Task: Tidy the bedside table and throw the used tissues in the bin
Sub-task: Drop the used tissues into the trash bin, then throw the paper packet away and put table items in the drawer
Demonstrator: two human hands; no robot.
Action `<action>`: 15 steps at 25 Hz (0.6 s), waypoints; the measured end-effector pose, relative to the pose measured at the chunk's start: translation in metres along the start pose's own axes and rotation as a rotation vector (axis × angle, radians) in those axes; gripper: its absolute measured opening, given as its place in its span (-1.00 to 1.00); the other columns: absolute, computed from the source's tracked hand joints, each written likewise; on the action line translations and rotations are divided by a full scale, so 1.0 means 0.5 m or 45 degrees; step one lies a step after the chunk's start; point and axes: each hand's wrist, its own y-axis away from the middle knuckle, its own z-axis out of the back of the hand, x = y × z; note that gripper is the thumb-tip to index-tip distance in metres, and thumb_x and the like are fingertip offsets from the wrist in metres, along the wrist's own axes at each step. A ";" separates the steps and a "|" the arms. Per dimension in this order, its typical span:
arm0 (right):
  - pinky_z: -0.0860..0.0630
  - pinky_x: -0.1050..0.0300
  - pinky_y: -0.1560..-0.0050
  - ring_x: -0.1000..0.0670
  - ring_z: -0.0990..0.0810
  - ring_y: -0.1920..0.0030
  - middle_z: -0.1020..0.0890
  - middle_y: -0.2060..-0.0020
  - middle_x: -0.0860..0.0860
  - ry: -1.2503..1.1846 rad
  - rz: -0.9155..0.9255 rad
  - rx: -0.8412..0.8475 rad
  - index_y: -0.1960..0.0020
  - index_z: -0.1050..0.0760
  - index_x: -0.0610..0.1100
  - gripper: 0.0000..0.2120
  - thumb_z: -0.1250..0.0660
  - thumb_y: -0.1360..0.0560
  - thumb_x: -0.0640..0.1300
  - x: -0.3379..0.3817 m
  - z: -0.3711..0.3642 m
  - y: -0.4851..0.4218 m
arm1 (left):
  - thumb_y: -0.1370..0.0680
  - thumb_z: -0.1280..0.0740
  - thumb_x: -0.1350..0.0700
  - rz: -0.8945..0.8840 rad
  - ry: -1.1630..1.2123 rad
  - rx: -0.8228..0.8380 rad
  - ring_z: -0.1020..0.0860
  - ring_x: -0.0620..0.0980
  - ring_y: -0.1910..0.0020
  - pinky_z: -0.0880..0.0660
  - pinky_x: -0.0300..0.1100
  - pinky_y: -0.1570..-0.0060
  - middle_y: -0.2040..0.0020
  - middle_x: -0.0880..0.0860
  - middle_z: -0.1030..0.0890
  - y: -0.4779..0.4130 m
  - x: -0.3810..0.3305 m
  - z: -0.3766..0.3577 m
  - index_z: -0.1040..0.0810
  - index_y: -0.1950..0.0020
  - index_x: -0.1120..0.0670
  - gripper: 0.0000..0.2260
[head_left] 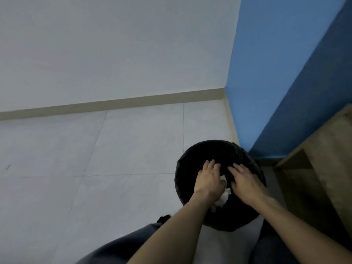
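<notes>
Tissues (pixel 222 199) show between both flat hands, left (pixel 209 180) and right (pixel 245 182), above bin (pixel 182 168).

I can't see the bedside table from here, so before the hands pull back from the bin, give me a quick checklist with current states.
1. Both hands over the bin: ok, left hand and right hand are above its opening.
2. Tissues over the opening: ok, the white wad shows between the hands.
3. Tissues released: cannot tell, the left hand covers part of them.
4. Bin liner in place: ok, black liner covers the rim.
5. Tissues on the floor: ok, none visible.
6. Bedside table tidy: cannot tell.
</notes>
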 end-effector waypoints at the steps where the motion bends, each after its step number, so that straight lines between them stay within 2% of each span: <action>1: -0.18 0.04 -0.43 -0.06 -0.11 -0.49 -0.20 -0.49 -0.05 -0.025 -0.016 -0.052 -0.47 -0.15 -0.09 -0.48 -0.16 -0.54 -0.15 -0.002 0.033 0.011 | -0.60 -0.18 0.10 -0.034 0.024 -0.038 -0.06 0.05 -0.55 -0.10 -0.01 -0.49 -0.55 0.09 -0.17 0.005 -0.023 0.016 -0.18 -0.52 0.13 -0.51; 5: -0.25 0.01 -0.40 -0.10 -0.28 -0.42 -0.35 -0.40 -0.13 -0.034 -0.048 -0.419 -0.40 -0.28 -0.18 -0.52 -0.23 -0.48 -0.20 -0.044 0.178 0.081 | -0.58 -0.16 0.15 -0.214 0.036 -0.161 -0.28 0.10 -0.43 -0.29 -0.03 -0.39 -0.41 0.12 -0.40 0.023 -0.144 0.066 -0.33 -0.42 0.14 -0.60; 9: -0.46 -0.17 -0.20 -0.26 -0.52 -0.21 -0.55 -0.20 -0.28 -0.010 -0.170 -0.845 -0.21 -0.48 -0.31 -0.56 -0.37 -0.33 -0.30 -0.146 0.309 0.194 | -0.59 -0.18 0.09 -0.299 0.126 -0.122 -0.35 0.13 -0.39 -0.34 -0.01 -0.33 -0.39 0.13 -0.41 0.054 -0.314 0.066 -0.33 -0.42 0.12 -0.60; 10: -0.49 -0.19 -0.14 -0.27 -0.56 -0.16 -0.58 -0.15 -0.29 0.014 -0.229 -0.900 -0.17 -0.50 -0.31 -0.58 -0.36 -0.32 -0.29 -0.169 0.330 0.224 | -0.59 -0.19 0.07 -0.303 0.194 -0.083 -0.37 0.14 -0.38 -0.35 -0.01 -0.31 -0.39 0.15 -0.42 0.065 -0.353 0.061 -0.33 -0.42 0.13 -0.60; 12: -0.50 -0.23 -0.07 -0.28 -0.58 -0.13 -0.60 -0.12 -0.28 0.075 -0.349 -0.938 -0.15 -0.52 -0.31 -0.59 -0.22 -0.35 -0.18 -0.222 0.355 0.294 | -0.59 -0.20 0.09 -0.295 0.359 0.024 -0.41 0.17 -0.35 -0.38 -0.02 -0.29 -0.37 0.19 -0.44 0.088 -0.432 0.044 -0.33 -0.42 0.14 -0.60; 15: -0.44 -0.24 -0.17 -0.25 -0.50 -0.25 -0.54 -0.24 -0.23 0.142 -0.452 -0.873 -0.23 -0.48 -0.25 -0.44 -0.01 -0.40 0.03 -0.295 0.351 0.381 | -0.61 -0.17 0.09 -0.248 0.452 0.165 -0.38 0.19 -0.39 -0.35 -0.07 -0.31 -0.42 0.21 -0.39 0.109 -0.517 0.009 -0.24 -0.49 0.12 -0.55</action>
